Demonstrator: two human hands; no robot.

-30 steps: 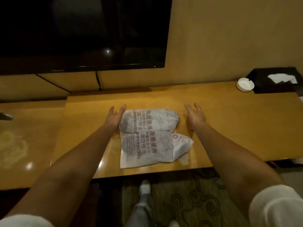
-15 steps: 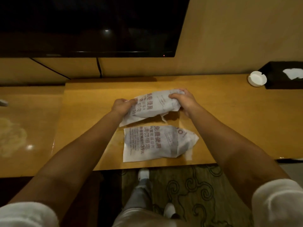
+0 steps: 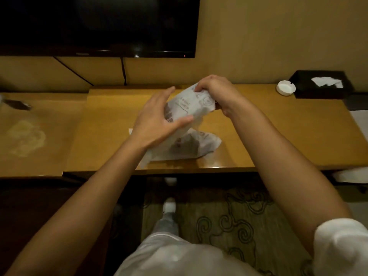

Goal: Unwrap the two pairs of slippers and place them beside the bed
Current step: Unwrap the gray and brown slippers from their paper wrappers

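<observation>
Two white printed paper packets hold the slippers. One packet (image 3: 189, 105) is lifted above the wooden desk (image 3: 278, 124) and tilted, its far end raised. My right hand (image 3: 217, 92) grips that upper end with curled fingers. My left hand (image 3: 157, 120) holds the lower end, thumb across the front and fingers behind the paper. The second packet (image 3: 191, 145) lies flat on the desk near its front edge, partly hidden under my left hand and the lifted packet. No slippers show outside the wrapping.
A dark television (image 3: 99, 26) hangs on the wall above the desk. At the back right stand a white ashtray (image 3: 285, 88) and a black tissue box (image 3: 320, 84). Patterned carpet (image 3: 239, 226) and my feet are below the desk edge.
Both hands went from lying beside the packets to taking the far packet, lifting it off the desk and tilting it up. The near packet stayed in place.
</observation>
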